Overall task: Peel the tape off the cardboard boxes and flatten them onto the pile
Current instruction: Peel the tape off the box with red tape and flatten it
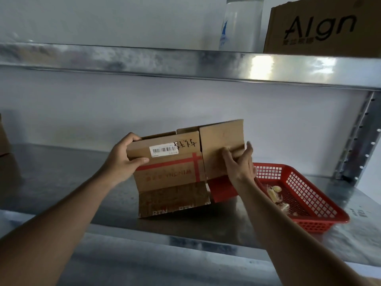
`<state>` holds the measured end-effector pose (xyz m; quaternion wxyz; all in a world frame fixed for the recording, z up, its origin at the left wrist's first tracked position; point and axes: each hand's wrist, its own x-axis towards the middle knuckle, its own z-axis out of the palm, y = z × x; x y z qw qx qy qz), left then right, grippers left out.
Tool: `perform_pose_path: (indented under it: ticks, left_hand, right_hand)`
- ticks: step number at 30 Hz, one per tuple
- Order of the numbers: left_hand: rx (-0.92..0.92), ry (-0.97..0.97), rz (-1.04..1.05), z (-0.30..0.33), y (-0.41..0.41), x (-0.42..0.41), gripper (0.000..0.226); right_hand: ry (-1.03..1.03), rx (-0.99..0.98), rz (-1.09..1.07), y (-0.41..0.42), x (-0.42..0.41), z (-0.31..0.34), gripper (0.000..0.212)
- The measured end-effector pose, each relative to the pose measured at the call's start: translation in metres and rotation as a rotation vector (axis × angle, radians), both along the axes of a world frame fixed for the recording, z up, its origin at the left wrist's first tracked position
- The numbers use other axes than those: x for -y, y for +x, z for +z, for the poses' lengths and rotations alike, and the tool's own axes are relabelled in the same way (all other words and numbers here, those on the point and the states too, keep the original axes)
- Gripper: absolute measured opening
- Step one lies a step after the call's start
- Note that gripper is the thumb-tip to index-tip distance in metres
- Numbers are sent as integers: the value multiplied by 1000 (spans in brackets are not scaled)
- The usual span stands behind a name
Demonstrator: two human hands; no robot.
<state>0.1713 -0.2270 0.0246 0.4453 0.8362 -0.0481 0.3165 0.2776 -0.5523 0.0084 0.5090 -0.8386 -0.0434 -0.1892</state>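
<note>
A brown cardboard box (171, 170) with red printed stripes, a white barcode label and handwriting is held up above the metal shelf (61, 182). Its bottom flaps hang open and touch the shelf. My left hand (121, 159) grips the box's upper left corner, thumb on the front face. On the box's right panel my right hand (239, 162) pinches a strip of clear tape (237, 150) with thumb and fingers. The tape is hard to make out.
A red plastic basket (305, 203) holding crumpled tape scraps sits on the shelf to the right, partly behind my right arm. More cardboard boxes (6, 149) stand at the far left. On the upper shelf are a printed box (321, 27) and a plastic-wrapped roll (241, 23).
</note>
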Motion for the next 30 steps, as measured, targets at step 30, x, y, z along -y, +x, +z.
perform_pose_path:
  ticks: [30]
  left_hand:
    - [-706,808,246,-49,13,-16,57]
  right_hand:
    - [-831,-389,-2,-12,-31,-34,50]
